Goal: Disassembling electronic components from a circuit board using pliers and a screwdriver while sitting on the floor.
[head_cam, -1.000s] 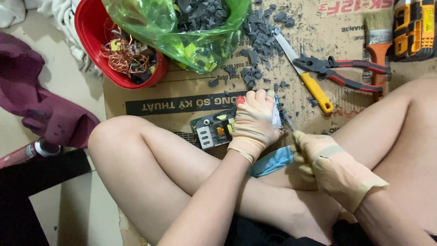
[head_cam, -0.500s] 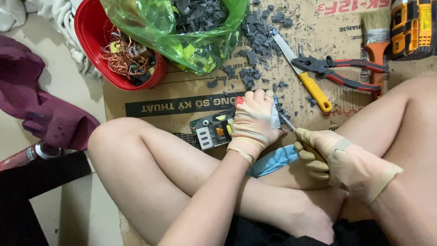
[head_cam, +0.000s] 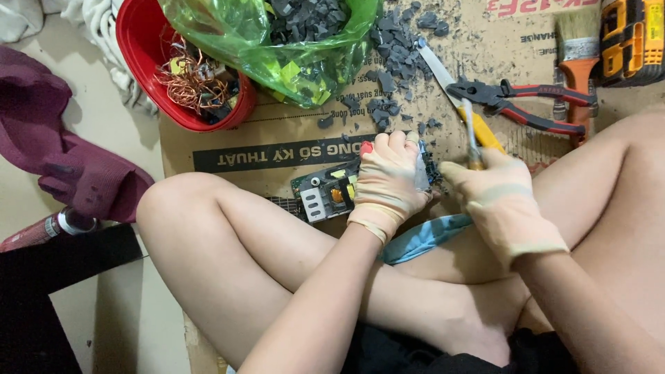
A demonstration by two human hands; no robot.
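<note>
My left hand (head_cam: 388, 176), in a tan glove, presses down on a green circuit board (head_cam: 324, 195) lying on the cardboard (head_cam: 277, 131) between my crossed legs. The board's right end is hidden under that glove. My right hand (head_cam: 500, 202), also gloved, grips a thin screwdriver-like tool (head_cam: 468, 128). Its metal shaft points away from me, over a yellow-handled knife (head_cam: 488, 136). The two hands are almost touching. A blue cloth (head_cam: 424, 237) lies under them on my leg.
A red bowl (head_cam: 138, 90) of copper wire (head_cam: 194, 76) and a green plastic bag (head_cam: 277, 52) of dark chips (head_cam: 395, 48) sit at the far side. Red-handled pliers (head_cam: 530, 104), a paintbrush (head_cam: 578, 48) and a yellow power tool (head_cam: 634, 38) lie right. A maroon cloth (head_cam: 62, 152) lies left.
My right hand rose from my lap to the board's right end, closed on the thin tool, and now holds its shaft pointing away. The left hand stayed on the board.
</note>
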